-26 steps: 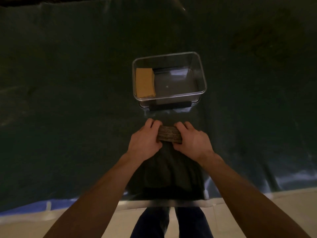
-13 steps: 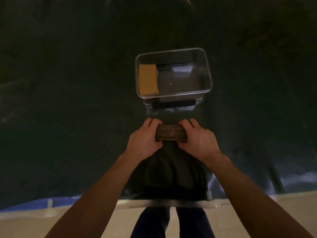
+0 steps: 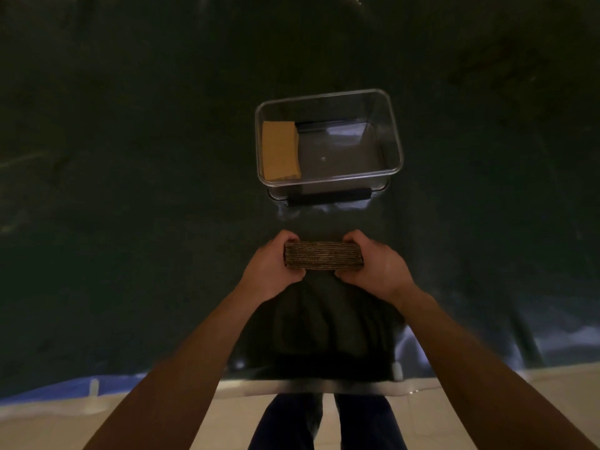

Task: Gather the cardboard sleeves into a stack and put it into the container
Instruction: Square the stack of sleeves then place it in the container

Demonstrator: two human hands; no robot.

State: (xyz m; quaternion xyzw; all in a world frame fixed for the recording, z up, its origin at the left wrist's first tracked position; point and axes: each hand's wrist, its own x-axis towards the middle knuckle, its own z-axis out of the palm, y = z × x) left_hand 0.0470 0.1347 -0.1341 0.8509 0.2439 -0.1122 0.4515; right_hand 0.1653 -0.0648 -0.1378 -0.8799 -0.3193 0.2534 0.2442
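— Why is everything arranged like this on the dark green sheet?

— I think the sheet covers the table so that the brown cardboard is easy to find in this weak light. There is one sheet, and I stand at its near edge.

— And the clear plastic container?

— One container, open, straight ahead of my hands and a little apart from them. It seems to stand on its own lid, because a dark clip shows under the near wall. Inside, against the left wall, lies one tan cardboard stack; the rest of the floor is free, so my guess is that the new stack goes beside it.

— How do you hold the stack of cardboard sleeves?

— Between both hands, edge toward me, near the container. My left hand presses one end and my right hand the other, both closed firmly on it, so the sleeves stay aligned. It is one stack; the single sleeves are too many and too dim to count.

— Is it lifted?

— I cannot tell if it touches the sheet.
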